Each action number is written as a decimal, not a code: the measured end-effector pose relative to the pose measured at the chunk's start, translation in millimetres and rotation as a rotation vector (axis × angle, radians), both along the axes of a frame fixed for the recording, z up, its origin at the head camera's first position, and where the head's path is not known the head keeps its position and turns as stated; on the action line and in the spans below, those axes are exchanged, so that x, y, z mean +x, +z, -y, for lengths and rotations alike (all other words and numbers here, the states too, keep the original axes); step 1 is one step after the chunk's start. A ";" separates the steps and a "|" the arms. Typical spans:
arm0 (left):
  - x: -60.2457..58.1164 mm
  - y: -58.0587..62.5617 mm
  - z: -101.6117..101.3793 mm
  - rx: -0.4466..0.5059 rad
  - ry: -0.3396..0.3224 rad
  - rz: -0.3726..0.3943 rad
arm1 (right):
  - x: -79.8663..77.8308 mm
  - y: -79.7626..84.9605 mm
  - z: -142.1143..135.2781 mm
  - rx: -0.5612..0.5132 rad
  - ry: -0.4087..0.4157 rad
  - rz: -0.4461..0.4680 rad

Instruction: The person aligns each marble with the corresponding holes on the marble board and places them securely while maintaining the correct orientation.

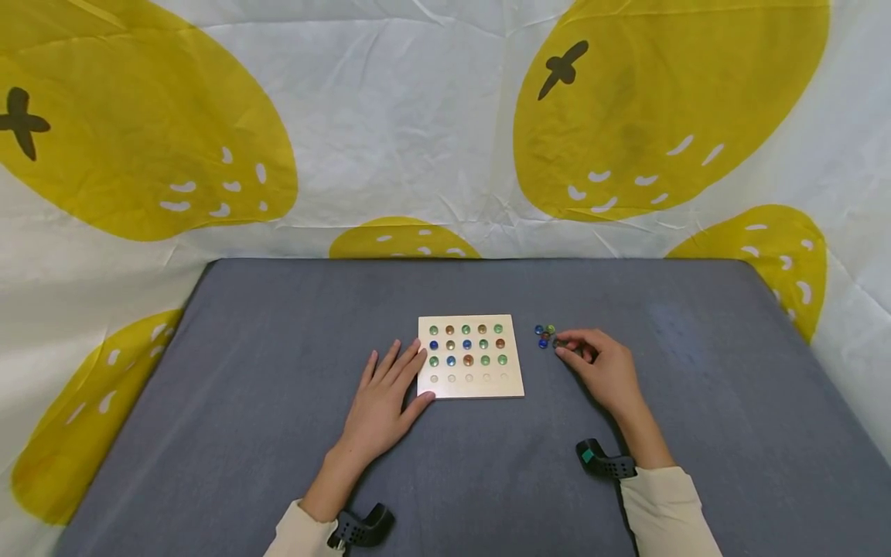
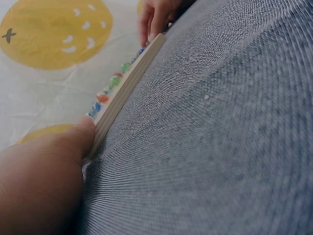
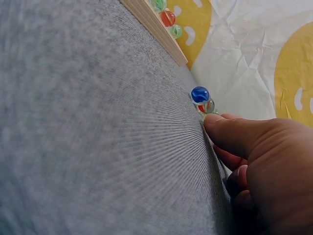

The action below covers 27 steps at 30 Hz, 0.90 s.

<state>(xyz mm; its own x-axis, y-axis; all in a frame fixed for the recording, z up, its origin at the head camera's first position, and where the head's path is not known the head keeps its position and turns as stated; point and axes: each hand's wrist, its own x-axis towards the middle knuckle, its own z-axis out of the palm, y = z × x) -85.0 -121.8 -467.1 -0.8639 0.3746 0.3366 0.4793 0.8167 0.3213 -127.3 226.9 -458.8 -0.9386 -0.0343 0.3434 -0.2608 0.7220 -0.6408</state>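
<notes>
A pale wooden board (image 1: 515, 379) lies on the table, with green, blue and amber-red marbles (image 1: 467, 345) seated in its three back rows. Its front row shows bare round hollows. My left hand (image 1: 379, 410) rests at the board's left edge, fingers spread straight, thumb at the near corner. To the right of the board, my right hand (image 1: 602, 367) pinches a green marble (image 1: 557, 343) between thumb and index finger, down at the cloth. Close beside those fingertips sits a small cluster of loose marbles, among them a blue marble (image 3: 200, 94). The fingers mostly hide the pinched marble in the right wrist view.
Grey cloth (image 1: 278, 333) covers the table. Behind it hangs a white curtain (image 1: 404, 116) with large yellow fruit shapes. Black wrist devices, one a left wristband (image 1: 365, 526) and one a right wristband (image 1: 605, 462), sit at the sleeve cuffs.
</notes>
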 end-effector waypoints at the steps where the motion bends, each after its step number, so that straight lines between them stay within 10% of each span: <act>1: 0.2 0.2 0.0 0.001 0.000 0.000 | -0.1 0.0 0.2 -0.001 0.000 0.003; 27: 0.8 4.0 0.5 0.012 -0.003 0.001 | 1.3 7.2 3.7 0.017 0.009 0.007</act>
<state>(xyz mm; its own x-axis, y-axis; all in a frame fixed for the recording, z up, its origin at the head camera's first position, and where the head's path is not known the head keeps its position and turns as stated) -84.2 -122.3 -463.1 -0.8630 0.3733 0.3403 0.4817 0.8110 0.3319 -126.1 223.2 -451.7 -0.9407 -0.0484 0.3359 -0.2628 0.7303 -0.6306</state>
